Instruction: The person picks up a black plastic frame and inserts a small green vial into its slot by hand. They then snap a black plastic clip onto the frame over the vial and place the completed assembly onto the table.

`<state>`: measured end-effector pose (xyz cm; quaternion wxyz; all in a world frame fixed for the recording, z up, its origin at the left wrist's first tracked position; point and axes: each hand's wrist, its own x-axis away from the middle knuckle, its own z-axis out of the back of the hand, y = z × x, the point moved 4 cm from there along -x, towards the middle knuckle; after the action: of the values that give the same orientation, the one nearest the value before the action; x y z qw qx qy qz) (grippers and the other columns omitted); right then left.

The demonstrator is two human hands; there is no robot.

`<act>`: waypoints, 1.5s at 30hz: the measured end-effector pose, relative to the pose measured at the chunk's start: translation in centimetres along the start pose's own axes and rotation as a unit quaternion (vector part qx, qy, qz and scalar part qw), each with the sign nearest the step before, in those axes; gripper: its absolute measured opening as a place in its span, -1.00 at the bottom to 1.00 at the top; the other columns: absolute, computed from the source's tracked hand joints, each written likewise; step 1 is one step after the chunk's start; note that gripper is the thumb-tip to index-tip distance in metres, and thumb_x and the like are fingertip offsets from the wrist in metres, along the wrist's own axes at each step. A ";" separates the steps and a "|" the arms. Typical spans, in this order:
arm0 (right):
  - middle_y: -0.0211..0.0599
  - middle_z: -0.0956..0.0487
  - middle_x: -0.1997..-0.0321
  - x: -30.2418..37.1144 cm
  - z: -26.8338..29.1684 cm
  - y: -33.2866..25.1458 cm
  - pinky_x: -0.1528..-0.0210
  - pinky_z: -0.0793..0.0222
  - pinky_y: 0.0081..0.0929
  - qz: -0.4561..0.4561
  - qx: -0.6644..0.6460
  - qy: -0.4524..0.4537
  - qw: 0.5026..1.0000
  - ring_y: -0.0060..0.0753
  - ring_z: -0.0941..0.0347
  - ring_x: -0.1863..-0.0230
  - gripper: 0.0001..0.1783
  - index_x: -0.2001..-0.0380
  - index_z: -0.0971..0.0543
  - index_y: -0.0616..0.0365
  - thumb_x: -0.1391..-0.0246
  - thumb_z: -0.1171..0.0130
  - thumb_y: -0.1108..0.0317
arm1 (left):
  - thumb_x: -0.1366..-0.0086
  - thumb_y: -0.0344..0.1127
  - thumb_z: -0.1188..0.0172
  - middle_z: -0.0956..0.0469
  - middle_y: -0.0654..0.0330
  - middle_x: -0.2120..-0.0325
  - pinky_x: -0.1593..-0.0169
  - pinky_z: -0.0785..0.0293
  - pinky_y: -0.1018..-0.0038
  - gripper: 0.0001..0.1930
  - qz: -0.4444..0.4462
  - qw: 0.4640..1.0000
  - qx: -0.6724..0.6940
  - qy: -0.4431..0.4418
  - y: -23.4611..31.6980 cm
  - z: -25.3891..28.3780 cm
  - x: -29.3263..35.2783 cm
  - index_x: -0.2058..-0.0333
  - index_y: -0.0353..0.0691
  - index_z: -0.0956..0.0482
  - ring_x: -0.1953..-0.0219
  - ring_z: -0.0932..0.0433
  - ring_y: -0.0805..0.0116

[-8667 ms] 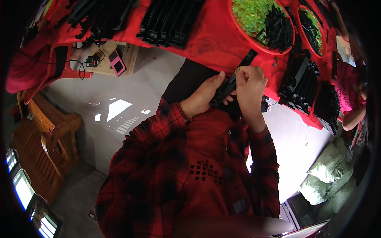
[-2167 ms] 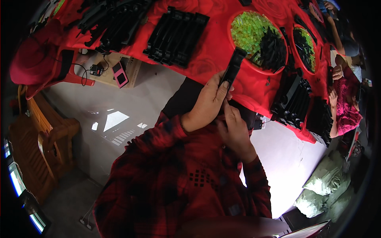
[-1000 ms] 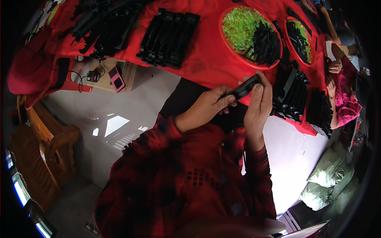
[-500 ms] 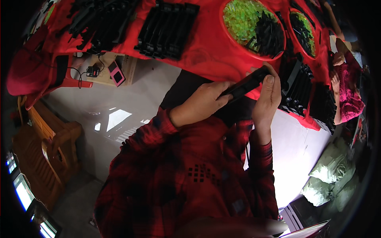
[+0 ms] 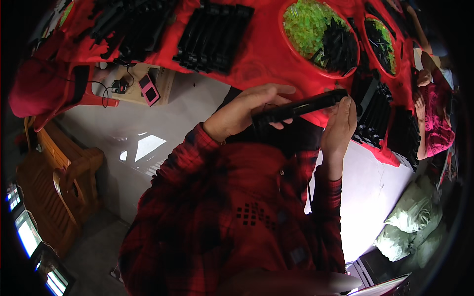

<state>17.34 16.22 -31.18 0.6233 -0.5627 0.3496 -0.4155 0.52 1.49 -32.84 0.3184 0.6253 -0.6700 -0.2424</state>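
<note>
A long, narrow black plastic part spans the space between my hands, in front of my chest by the table edge. Its right end is pinched in my right hand, thumb pressed on the near side. My left hand is loosely around the other end: one finger stretches out above the part and fingertips show below it. On the red-covered table, a row of similar black parts lies just beyond my left hand. More black parts are stacked to the right of my right hand.
A red bowl holds yellow-green clear pieces and black strips; a second bowl stands beside it. Loose black parts lie far left. A wooden chair stands at left, pale sacks at right. Another person's arm is at far right.
The black part has turned flatter, its left end swinging nearer my left palm. My left hand has loosened and its fingers have spread. My right hand has shifted slightly right and down.
</note>
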 end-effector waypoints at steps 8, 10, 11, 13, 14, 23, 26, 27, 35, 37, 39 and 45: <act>-0.20 -0.53 0.13 1.5 -0.7 0.5 0.00 -0.45 -0.37 -0.017 -0.168 -0.025 0.985 -0.32 -0.54 0.09 -0.56 -0.16 -0.30 0.38 -0.42 0.08 0.22 | -0.41 0.22 0.04 -0.15 0.02 -0.35 -0.35 -0.22 0.10 -0.18 -0.152 0.974 0.167 0.027 -0.4 1.1 -0.3 -0.38 -0.31 -0.03 -0.28 -0.33 -0.05; -0.08 -0.52 0.08 2.2 -1.2 0.3 -0.06 -0.49 -0.31 -0.011 -0.183 -0.033 0.983 -0.27 -0.56 0.05 -0.54 -0.18 -0.24 0.41 -0.40 0.04 0.27 | -0.46 0.02 -0.02 -0.21 0.05 -0.33 -0.35 -0.22 0.13 -0.37 -0.165 0.982 0.032 0.085 0.0 0.6 -0.2 -0.35 -0.18 -0.16 -0.31 -0.31 0.08; -0.08 -0.52 0.08 2.8 -1.3 0.3 -0.06 -0.49 -0.31 -0.009 -0.184 -0.034 0.982 -0.27 -0.56 0.05 -0.54 -0.18 -0.24 0.41 -0.40 0.04 0.27 | -0.46 0.02 -0.02 -0.21 0.05 -0.33 -0.35 -0.22 0.13 -0.37 -0.167 0.982 0.030 0.084 -0.2 0.4 -0.6 -0.35 -0.18 -0.16 -0.31 -0.31 0.08; -0.02 -0.51 0.04 4.2 -2.1 0.2 0.00 -0.53 -0.34 -0.019 -0.105 -0.078 0.991 -0.26 -0.58 0.08 -0.55 -0.14 -0.25 0.41 -0.38 0.01 0.27 | -0.47 -0.15 -0.04 -0.27 0.04 -0.30 -0.33 -0.23 0.18 -0.45 -0.185 0.974 -0.019 0.130 -0.8 0.2 -1.3 -0.34 -0.21 -0.18 -0.30 -0.32 0.17; 0.01 -0.50 0.01 4.7 -2.5 0.3 0.03 -0.54 -0.38 -0.014 -0.106 -0.100 0.989 -0.25 -0.60 0.10 -0.58 -0.11 -0.25 0.41 -0.36 -0.03 0.32 | -0.49 -0.23 -0.01 -0.35 0.03 -0.25 -0.31 -0.28 0.23 -0.49 -0.160 0.977 0.034 0.135 -1.3 0.3 -1.5 -0.32 -0.25 -0.20 -0.30 -0.34 0.19; -0.05 -0.54 0.01 8.1 -3.6 2.8 0.01 -0.50 -0.43 -0.082 -0.059 -0.237 0.966 -0.32 -0.59 0.08 -0.60 -0.10 -0.22 0.35 -0.30 -0.07 0.45 | -0.53 -0.23 0.09 -0.52 0.12 0.03 -0.11 -0.47 0.39 -0.64 -0.184 0.965 -0.071 0.174 -0.7 -3.1 -1.1 -0.14 -0.35 -0.31 0.00 -0.55 0.32; -0.04 -0.58 0.09 7.7 -3.7 1.8 0.07 -0.51 -0.44 0.010 0.080 -0.301 0.950 -0.38 -0.61 0.14 -0.63 -0.10 -0.31 0.34 -0.33 -0.05 0.39 | -0.55 -0.19 0.12 -0.54 0.21 0.20 0.06 -0.51 0.50 -0.65 -0.183 0.945 -0.171 0.211 -0.5 -3.3 -0.9 -0.07 -0.35 -0.38 0.20 -0.53 0.49; -0.04 -0.58 0.09 7.1 -3.5 1.2 0.07 -0.51 -0.44 0.010 0.081 -0.299 0.951 -0.38 -0.61 0.14 -0.63 -0.10 -0.31 0.34 -0.33 -0.05 0.39 | -0.55 -0.19 0.12 -0.54 0.21 0.20 0.06 -0.51 0.50 -0.65 -0.182 0.945 -0.171 0.210 -0.3 -3.3 -0.7 -0.07 -0.35 -0.38 0.20 -0.53 0.49; -0.18 -0.47 -0.02 1.3 -3.0 -6.3 -0.05 -0.38 -0.48 0.221 0.070 -0.060 0.971 -0.46 -0.46 0.03 -0.40 -0.33 -0.15 0.36 -0.43 0.11 0.15 | -0.51 -0.31 0.03 -0.55 0.23 0.32 0.16 -0.48 0.54 -0.70 -0.108 0.930 -0.296 0.191 -1.2 -3.9 -1.0 -0.08 -0.35 -0.47 0.31 -0.52 0.53; -0.16 -0.46 -0.04 1.1 -4.4 -7.6 -0.05 -0.39 -0.46 0.196 0.027 -0.082 0.977 -0.43 -0.48 0.02 -0.42 -0.32 -0.17 0.36 -0.44 0.12 0.16 | -0.49 -0.34 0.01 -0.54 0.22 0.33 0.16 -0.48 0.55 -0.70 -0.104 0.913 -0.350 0.185 -1.5 -4.0 -0.9 -0.09 -0.36 -0.48 0.30 -0.52 0.52; -0.15 -0.44 -0.07 0.9 -4.7 -7.6 -0.05 -0.40 -0.44 0.171 -0.016 -0.104 0.980 -0.40 -0.51 0.01 -0.44 -0.30 -0.19 0.36 -0.44 0.13 0.16 | -0.47 -0.36 -0.05 -0.53 0.22 0.35 0.15 -0.47 0.55 -0.73 -0.138 0.897 -0.369 0.203 -1.5 -4.1 -0.8 -0.04 -0.38 -0.52 0.27 -0.53 0.51; -0.13 -0.45 -0.03 1.5 -5.0 -6.5 0.00 -0.43 -0.45 0.204 0.023 -0.129 0.970 -0.34 -0.55 0.04 -0.56 -0.20 -0.27 0.36 -0.48 0.24 0.23 | -0.44 -0.33 -0.13 -0.55 0.29 0.37 0.12 -0.44 0.58 -0.76 -0.108 0.945 -0.220 0.218 -2.0 -3.7 -0.8 0.07 -0.39 -0.58 0.26 -0.51 0.55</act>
<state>12.59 12.68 -25.26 0.7478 -0.5137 0.3640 -0.2109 4.59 2.32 -31.93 0.5579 0.6457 -0.4432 -0.2745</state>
